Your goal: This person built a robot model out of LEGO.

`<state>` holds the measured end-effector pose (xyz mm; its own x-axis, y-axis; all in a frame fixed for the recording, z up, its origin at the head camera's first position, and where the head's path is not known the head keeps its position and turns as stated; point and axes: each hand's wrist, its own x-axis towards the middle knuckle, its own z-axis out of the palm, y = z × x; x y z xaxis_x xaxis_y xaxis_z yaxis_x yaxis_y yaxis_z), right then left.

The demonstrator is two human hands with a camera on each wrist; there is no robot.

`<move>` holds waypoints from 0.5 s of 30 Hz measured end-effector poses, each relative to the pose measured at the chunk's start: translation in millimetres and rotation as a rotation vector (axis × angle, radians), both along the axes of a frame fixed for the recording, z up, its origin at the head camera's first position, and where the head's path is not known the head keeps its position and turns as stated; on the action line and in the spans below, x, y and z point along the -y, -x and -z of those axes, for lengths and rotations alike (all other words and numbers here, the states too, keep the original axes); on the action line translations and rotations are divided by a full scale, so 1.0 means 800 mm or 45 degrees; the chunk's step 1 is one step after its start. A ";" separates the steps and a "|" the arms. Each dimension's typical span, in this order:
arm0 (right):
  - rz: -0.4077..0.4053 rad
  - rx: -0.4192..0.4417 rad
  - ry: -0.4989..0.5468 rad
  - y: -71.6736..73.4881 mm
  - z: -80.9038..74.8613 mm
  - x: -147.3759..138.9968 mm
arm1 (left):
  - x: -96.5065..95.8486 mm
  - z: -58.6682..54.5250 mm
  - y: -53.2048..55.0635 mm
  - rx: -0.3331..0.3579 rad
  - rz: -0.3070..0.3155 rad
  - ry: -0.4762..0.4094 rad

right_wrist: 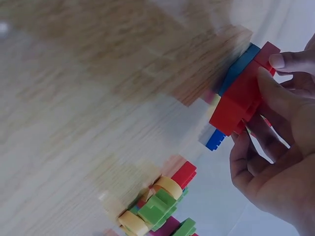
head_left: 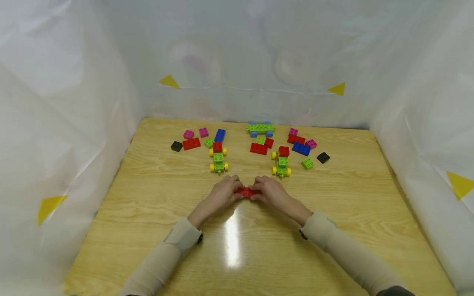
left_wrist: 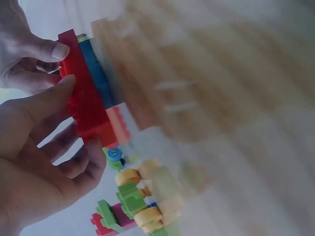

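Observation:
Both hands meet over the middle of the table at a long red brick (head_left: 246,192). My left hand (head_left: 223,192) pinches its left end between thumb and fingers, and my right hand (head_left: 273,192) grips the right end the same way. In the left wrist view, the red brick (left_wrist: 88,93) sits directly over a blue brick (left_wrist: 96,69) close to the tabletop. The blue brick (right_wrist: 238,69) also shows under the red one in the right wrist view. Fingers cover part of the red brick's ends.
Beyond the hands stand two green car bases with yellow wheels, the left car (head_left: 218,160) and the right car (head_left: 282,162), each carrying red and green bricks. A green base with blue wheels (head_left: 261,129) is at the back. Several loose bricks, including a black brick (head_left: 323,158), lie around.

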<state>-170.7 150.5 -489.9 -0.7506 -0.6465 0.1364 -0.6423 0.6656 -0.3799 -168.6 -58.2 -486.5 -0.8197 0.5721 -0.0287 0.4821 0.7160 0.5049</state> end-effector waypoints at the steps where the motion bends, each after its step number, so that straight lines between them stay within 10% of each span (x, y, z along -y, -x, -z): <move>1: 0.003 0.013 -0.002 -0.001 0.000 0.000 | -0.001 0.000 0.000 0.005 -0.003 0.008; 15: 0.035 0.078 -0.030 -0.004 -0.003 -0.001 | -0.002 -0.005 -0.001 0.062 -0.025 0.032</move>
